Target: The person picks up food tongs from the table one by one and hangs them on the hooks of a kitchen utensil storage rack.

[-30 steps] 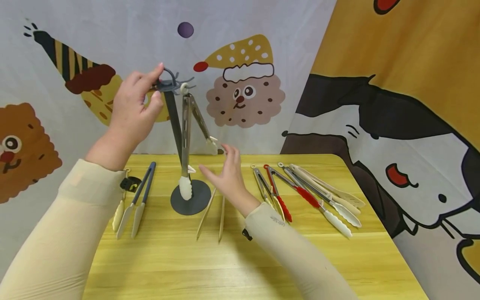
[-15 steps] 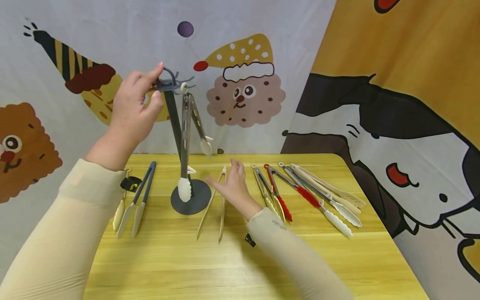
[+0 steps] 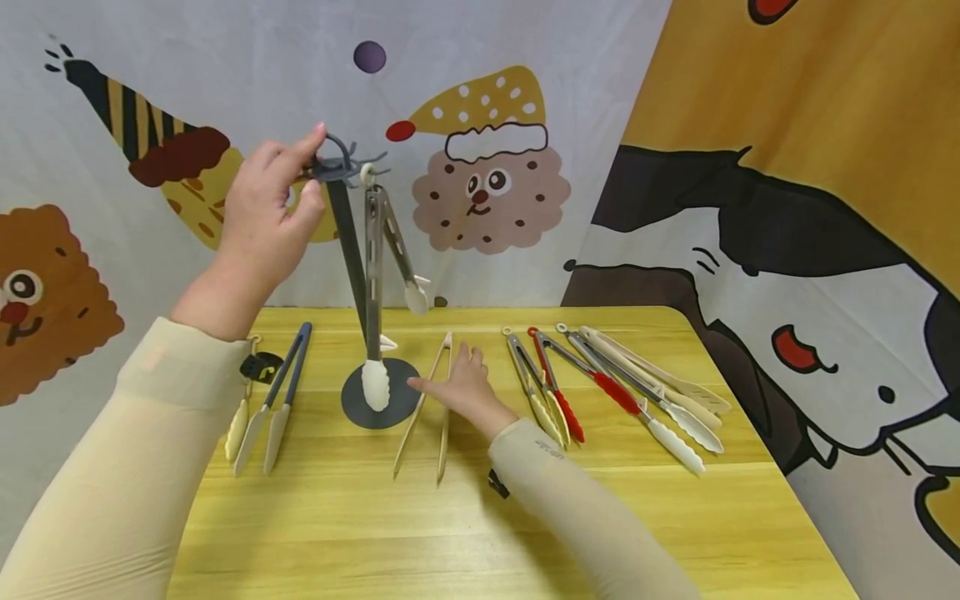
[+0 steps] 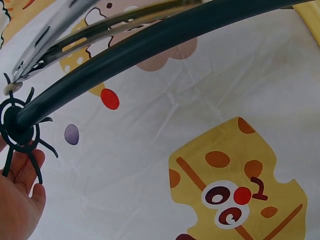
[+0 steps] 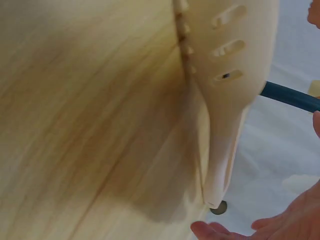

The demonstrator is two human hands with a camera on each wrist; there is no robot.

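Up at the top of a dark rotating-hook stand (image 3: 347, 258), my left hand (image 3: 266, 208) grips the ring handle with finger and thumb. The left wrist view shows its fingers behind the hook wheel (image 4: 19, 122). Metal tongs with white tips (image 3: 373, 275) hang by their loop from one hook, legs spread. My right hand (image 3: 468, 387) is low over the table, thumb and fingers spread, close beside beige tongs (image 3: 442, 446) that stand with legs apart. A slotted head of the beige tongs (image 5: 230, 75) fills much of the right wrist view, with the hand's fingertips near the handle end.
On the wooden table (image 3: 360, 533), blue-handled tongs (image 3: 288, 400) and smaller cream-tipped tongs (image 3: 238, 429) lie left of the stand's round base (image 3: 401, 408). To the right are red tongs (image 3: 615, 392) among several other tongs. A printed curtain (image 3: 480, 33) hangs behind.
My right hand has come down from beside the hanging tongs to the beige tongs on the table. The hanging tongs sway slightly. My left hand has stayed on the stand's top.
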